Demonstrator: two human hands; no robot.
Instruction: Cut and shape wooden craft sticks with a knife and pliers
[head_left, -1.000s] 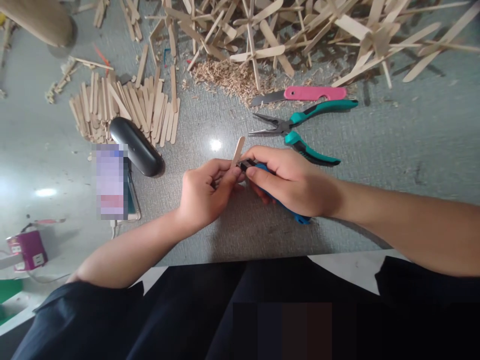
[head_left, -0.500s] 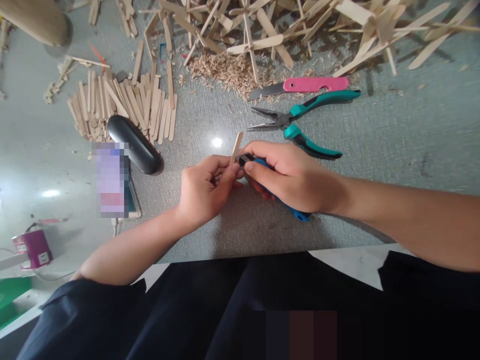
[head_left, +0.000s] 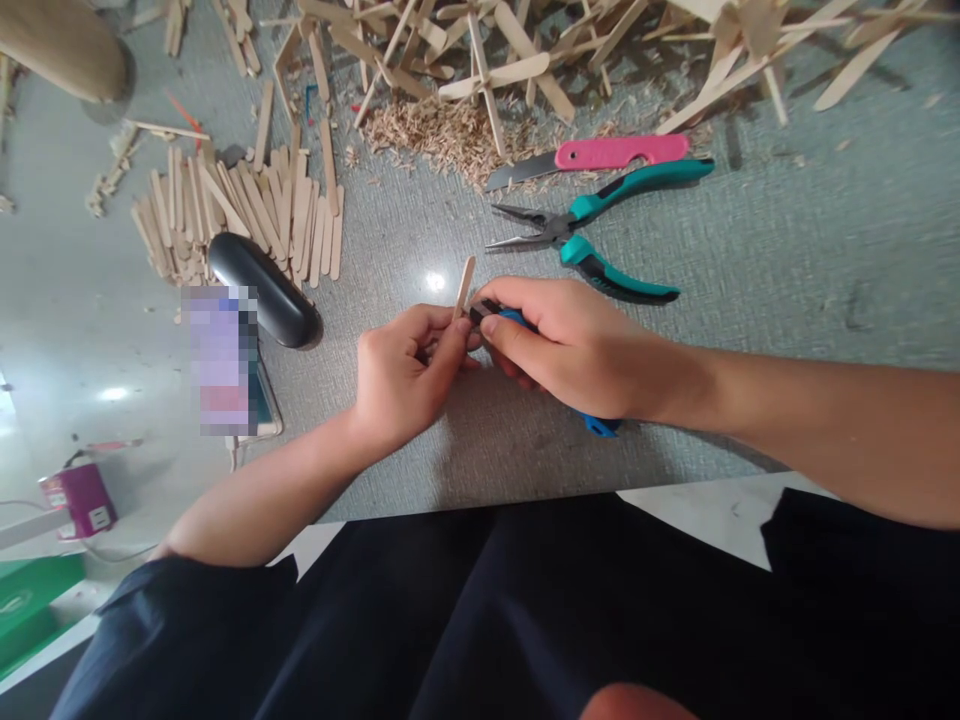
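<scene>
Two hands meet in front of me over the grey mat [head_left: 750, 260]. My left hand [head_left: 401, 375] pinches a wooden stick [head_left: 464, 284] between thumb and fingertips, its rounded end poking up past the knuckles. My right hand [head_left: 570, 345] is closed around a blue-handled cutter [head_left: 600, 424], whose dark front end touches the stick right where the two thumbs come together; the handle's tail sticks out under the heel of the palm. I cannot tell whether a blade is out.

Just beyond the right hand lie teal-handled pliers [head_left: 592, 240], handles spread, and past them a pink-handled knife [head_left: 592, 157]. Farther on, a heap of wood shavings [head_left: 442, 135] sits before a tangle of glued stick pieces [head_left: 525, 50].

Beyond the left hand, off to its outer side, a black oval case [head_left: 262, 290] lies against a pile of loose sticks [head_left: 240, 210], with a phone [head_left: 225, 365] just nearer me. Well out to the left stands a small purple tin [head_left: 79, 498].
</scene>
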